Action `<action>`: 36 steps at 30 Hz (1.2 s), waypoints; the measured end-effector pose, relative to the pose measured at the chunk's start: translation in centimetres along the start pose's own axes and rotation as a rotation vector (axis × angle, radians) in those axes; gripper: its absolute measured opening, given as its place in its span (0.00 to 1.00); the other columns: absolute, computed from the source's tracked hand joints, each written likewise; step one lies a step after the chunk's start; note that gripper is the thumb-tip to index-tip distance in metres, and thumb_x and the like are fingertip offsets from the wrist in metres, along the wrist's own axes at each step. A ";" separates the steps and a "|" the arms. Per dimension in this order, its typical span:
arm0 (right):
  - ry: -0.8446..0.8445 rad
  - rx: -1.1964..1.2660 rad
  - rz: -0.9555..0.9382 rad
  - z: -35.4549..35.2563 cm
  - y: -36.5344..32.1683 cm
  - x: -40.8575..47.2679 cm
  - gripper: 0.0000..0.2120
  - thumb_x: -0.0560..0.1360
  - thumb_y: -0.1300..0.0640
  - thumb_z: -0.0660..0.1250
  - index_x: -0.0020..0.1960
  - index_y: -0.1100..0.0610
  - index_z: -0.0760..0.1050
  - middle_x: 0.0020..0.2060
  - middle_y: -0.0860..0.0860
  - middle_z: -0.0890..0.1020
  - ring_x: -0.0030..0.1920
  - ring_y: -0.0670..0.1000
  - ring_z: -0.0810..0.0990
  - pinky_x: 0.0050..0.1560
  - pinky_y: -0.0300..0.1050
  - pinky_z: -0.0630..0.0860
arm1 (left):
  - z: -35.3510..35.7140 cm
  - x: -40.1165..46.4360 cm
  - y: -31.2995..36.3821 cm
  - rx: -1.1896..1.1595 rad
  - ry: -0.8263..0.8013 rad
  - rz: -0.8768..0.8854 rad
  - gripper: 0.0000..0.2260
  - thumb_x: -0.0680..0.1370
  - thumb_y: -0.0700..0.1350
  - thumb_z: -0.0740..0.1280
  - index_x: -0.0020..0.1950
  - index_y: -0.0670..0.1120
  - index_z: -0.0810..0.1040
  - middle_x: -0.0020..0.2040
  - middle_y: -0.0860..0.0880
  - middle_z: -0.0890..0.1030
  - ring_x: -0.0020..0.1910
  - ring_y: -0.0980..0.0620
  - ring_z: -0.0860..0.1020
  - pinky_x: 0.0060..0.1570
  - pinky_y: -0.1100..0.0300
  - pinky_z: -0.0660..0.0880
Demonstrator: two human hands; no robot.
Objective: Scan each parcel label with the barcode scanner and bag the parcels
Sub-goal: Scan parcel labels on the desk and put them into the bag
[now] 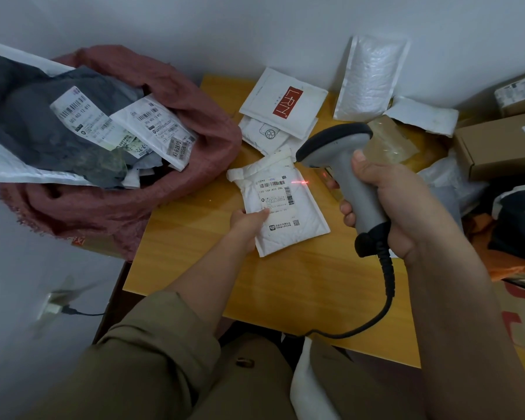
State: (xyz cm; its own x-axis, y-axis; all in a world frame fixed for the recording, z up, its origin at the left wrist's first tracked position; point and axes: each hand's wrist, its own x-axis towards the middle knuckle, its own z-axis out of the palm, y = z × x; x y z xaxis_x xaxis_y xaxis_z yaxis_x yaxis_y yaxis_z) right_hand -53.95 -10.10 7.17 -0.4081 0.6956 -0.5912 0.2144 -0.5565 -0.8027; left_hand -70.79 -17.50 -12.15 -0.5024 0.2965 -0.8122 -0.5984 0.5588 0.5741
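While your right hand (388, 204) is gripping the grey barcode scanner (343, 165) by its handle at centre right of the frame, fingers curled fully round it, the scanner head is pointing down and left at the white padded parcel (288, 225) lying on the yellow wooden table (300, 286). Your left hand (247, 225) is holding that parcel at its lower left edge, thumb lying on top just beside the printed label (275, 194), the other fingers hidden beneath. A red scan line (300, 182) is falling at the label's upper right corner, partly on the parcel's bare surface. A black coiled cable (385, 286) is hanging from the scanner's base toward the bottom of the frame. In the upper left, a red woven sack (176, 189) is lying open, holding grey and white labelled parcels (82, 125). Behind the scanner, in the upper centre, several more white mailers (281, 101) are resting on the table against the wall, and cardboard boxes (497, 147) are sitting at the right edge.
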 end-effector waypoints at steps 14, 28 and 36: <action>-0.060 0.046 -0.033 0.0 -0.8 -1.3 0.14 0.81 0.49 0.62 0.54 0.60 0.77 0.42 0.56 0.81 0.29 0.49 0.75 0.27 0.41 0.73 | 0.1 0.4 0.0 0.040 0.027 -0.019 0.17 0.75 0.40 0.73 0.60 0.42 0.71 0.58 0.43 0.80 0.53 0.43 0.81 0.50 0.47 0.80; -0.029 0.061 0.005 0.5 -0.8 -1.0 0.16 0.81 0.48 0.62 0.54 0.61 0.77 0.41 0.56 0.81 0.28 0.49 0.75 0.26 0.40 0.74 | -0.2 0.8 0.0 0.021 -0.011 -0.019 0.22 0.74 0.40 0.74 0.65 0.40 0.71 0.59 0.42 0.80 0.53 0.43 0.81 0.53 0.44 0.80; 0.003 0.111 0.000 1.0 -1.5 -1.5 0.15 0.82 0.48 0.61 0.55 0.60 0.76 0.45 0.56 0.81 0.29 0.49 0.74 0.27 0.41 0.74 | -0.4 0.1 1.1 0.039 -0.096 -0.026 0.20 0.76 0.36 0.71 0.66 0.39 0.72 0.58 0.41 0.81 0.52 0.42 0.82 0.53 0.43 0.80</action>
State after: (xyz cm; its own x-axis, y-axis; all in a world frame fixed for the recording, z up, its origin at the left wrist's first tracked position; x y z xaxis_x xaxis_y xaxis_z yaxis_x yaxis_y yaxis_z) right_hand -54.49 -10.76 9.33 -0.4051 0.6969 -0.5918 0.1148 -0.6034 -0.7891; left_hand -71.70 -17.17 -11.55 -0.4234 0.3531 -0.8343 -0.5848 0.5969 0.5494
